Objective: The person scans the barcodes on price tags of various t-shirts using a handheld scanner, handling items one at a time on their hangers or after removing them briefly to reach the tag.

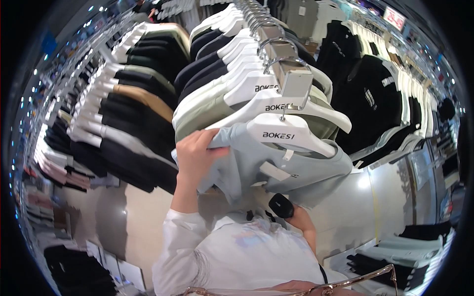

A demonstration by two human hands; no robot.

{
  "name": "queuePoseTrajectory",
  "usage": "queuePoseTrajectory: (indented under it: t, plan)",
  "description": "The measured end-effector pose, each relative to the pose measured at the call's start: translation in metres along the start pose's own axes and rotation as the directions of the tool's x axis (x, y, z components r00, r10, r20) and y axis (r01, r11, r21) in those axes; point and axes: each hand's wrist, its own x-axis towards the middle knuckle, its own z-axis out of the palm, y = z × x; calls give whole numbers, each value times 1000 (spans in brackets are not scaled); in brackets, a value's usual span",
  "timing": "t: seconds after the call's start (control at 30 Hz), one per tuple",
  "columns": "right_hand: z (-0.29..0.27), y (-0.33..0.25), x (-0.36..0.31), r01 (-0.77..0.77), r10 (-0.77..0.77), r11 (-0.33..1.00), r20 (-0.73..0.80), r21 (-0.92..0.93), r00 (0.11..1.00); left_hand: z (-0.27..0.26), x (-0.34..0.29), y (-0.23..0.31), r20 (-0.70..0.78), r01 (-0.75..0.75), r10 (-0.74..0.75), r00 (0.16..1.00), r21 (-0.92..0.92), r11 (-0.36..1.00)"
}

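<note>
A pale blue-grey shirt (234, 148) hangs on a white hanger (284, 129) at the near end of a metal rack rail (295, 81). My left hand (197, 150) is closed on the shirt's left shoulder, with the thumb on top of the fabric. A white paper tag (275, 171) lies against the shirt front. Lower down, my right hand (302, 220) is wrapped round a black rounded handheld device (281, 205), just below the shirt's hem. Most of the right hand's fingers are hidden by the device.
Behind the shirt, more hangers carry green, white and dark tops (202, 111). A parallel row of dark and tan garments (140, 106) hangs on the left. Black shirts (373, 98) hang on the right. Folded clothes (405, 246) lie at the lower right, above a tiled floor (355, 212).
</note>
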Motion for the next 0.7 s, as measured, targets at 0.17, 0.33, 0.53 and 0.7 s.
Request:
queuePoseTrajectory:
  t: [0.17,0.33,0.53,0.7]
  plan:
    - [-26,20,7,168,-170,985,102,29,980,3,-26,24,-356,145,-59,933,220,965]
    - [-64,35,10,327,-285,941,307,-93,908,37,-149,39,-625,589,-445,641,28,808]
    - [-53,50,21,488,-291,854,613,-180,735,129,-431,95,-313,997,-948,62,-30,76]
    - [-29,8,20,661,-316,743,815,-106,486,178,-673,271,114,814,-823,-556,274,-512]
